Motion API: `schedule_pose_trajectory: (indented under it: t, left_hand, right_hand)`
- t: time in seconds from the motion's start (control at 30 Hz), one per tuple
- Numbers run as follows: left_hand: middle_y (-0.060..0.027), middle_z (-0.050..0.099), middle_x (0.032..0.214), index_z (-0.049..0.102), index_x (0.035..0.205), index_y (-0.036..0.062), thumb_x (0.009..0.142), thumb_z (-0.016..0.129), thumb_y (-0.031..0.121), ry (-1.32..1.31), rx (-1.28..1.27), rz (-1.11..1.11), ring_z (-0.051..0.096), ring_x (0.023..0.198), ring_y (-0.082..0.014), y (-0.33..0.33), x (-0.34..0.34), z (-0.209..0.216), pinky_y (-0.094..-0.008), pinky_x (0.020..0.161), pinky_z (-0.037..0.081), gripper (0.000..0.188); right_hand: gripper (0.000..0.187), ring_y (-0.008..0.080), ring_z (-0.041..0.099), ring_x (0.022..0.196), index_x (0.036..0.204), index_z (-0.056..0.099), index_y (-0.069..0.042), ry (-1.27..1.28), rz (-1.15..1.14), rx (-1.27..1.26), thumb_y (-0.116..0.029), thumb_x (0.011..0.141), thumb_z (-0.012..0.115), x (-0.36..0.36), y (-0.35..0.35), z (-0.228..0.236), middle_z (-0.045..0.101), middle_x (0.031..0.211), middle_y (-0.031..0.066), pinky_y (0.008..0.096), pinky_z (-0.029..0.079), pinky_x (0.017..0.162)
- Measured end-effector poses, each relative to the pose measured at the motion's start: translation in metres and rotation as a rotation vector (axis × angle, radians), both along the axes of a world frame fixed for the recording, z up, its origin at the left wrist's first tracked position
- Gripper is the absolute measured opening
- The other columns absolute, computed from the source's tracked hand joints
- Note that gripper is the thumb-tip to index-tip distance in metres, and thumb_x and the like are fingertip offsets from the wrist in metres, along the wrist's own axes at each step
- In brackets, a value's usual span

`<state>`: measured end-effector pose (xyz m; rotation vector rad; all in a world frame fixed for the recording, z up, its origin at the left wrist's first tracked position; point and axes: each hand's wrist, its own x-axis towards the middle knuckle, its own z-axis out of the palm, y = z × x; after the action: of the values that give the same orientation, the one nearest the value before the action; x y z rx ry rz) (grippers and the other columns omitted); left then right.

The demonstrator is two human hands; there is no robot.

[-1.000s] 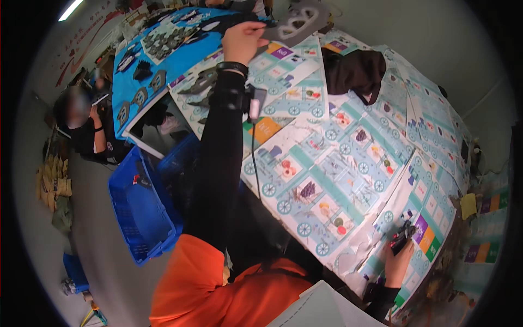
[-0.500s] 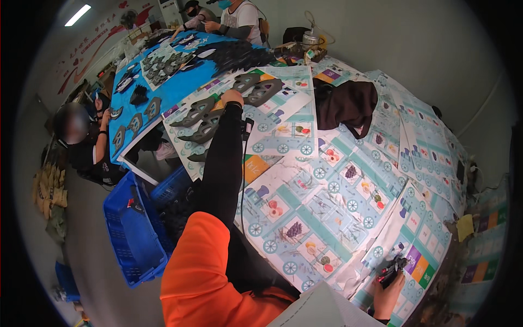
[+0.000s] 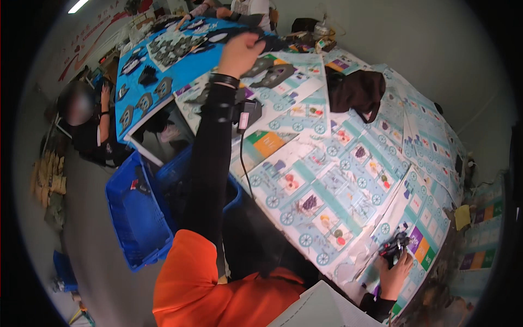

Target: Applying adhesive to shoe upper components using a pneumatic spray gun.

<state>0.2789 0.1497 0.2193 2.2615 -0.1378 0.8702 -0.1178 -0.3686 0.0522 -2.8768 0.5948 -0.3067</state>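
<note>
My left hand [image 3: 239, 56] is raised over the far part of the table, in front of a pile of black strips [image 3: 272, 42]. Its fingers are loosely bent with the thumb apart, and nothing shows in them. Just beyond the wrist, dark grey moulded pieces with cut-outs [image 3: 273, 76] lie on the printed sheet; my forearm hides others. At the lower right, my right hand [image 3: 396, 276] rests on the table with its fingers round a small black object with red parts [image 3: 393, 248]. Its exact kind is unclear.
A blue table covering [image 3: 180, 64] bears more grey pieces. Dark cloth [image 3: 357, 92] lies on the patterned sheets [image 3: 332, 180]. A blue crate [image 3: 136, 218] stands left of my arm. A cable runs from a device at my left wrist. Co-workers sit left and at the back.
My left hand has lifted off the grey pieces and moved farther away, toward the black pile. My right hand stays at the black-and-red object. The whole view has shifted slightly.
</note>
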Motion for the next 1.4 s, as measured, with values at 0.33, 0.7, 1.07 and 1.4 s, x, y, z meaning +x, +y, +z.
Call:
schedule_pose_trajectory:
  t: [0.33, 0.7, 1.07, 1.4]
  left_hand:
    - [-0.0148, 0.07, 0.102, 0.06, 0.119, -0.0031, 0.098, 0.061, 0.013, -0.556, -0.462, 0.09, 0.062, 0.083, -0.0156, 0.121, -0.392, -0.035, -0.0279, 0.079, 0.047, 0.026]
    - [-0.0254, 0.068, 0.108, 0.055, 0.128, -0.0079, 0.075, 0.079, 0.049, 1.031, -0.469, 0.26, 0.067, 0.101, -0.0341, 0.237, -0.37, -0.497, -0.0425, 0.087, 0.052, 0.082]
    - [-0.0231, 0.069, 0.11, 0.069, 0.117, 0.0028, 0.079, 0.075, 0.045, 1.056, -0.107, -0.043, 0.067, 0.105, -0.0349, 0.277, -0.321, -0.609, -0.0424, 0.091, 0.052, 0.057]
    - [-0.0195, 0.064, 0.127, 0.065, 0.129, 0.0105, 0.07, 0.082, 0.048, 1.562, 0.129, 0.057, 0.062, 0.117, -0.0351, 0.311, -0.265, -0.685, -0.0397, 0.101, 0.05, 0.072]
  right_hand:
    - [0.035, 0.0388, 0.05, 0.121, 0.122, 0.057, 0.003, -0.261, 0.538, 0.119, 0.001, 0.087, 0.059, 0.001, 0.131, 0.002, 0.052, 0.127, 0.0205, 0.0493, 0.04, 0.103]
    - [0.031, 0.037, 0.05, 0.121, 0.112, 0.058, 0.002, -0.227, 0.612, 0.218, 0.005, 0.081, 0.059, 0.044, 0.257, -0.03, 0.053, 0.126, 0.019, 0.0474, 0.037, 0.104]
    - [0.026, 0.0357, 0.05, 0.12, 0.113, 0.061, 0.002, -0.155, 0.593, 0.133, 0.001, 0.087, 0.061, 0.078, 0.288, -0.038, 0.054, 0.123, 0.019, 0.0459, 0.037, 0.105]
    - [0.032, 0.0323, 0.052, 0.106, 0.121, 0.056, 0.005, -0.105, 0.49, -0.04, -0.018, 0.1, 0.049, 0.079, 0.306, -0.055, 0.053, 0.114, 0.0194, 0.0432, 0.039, 0.096]
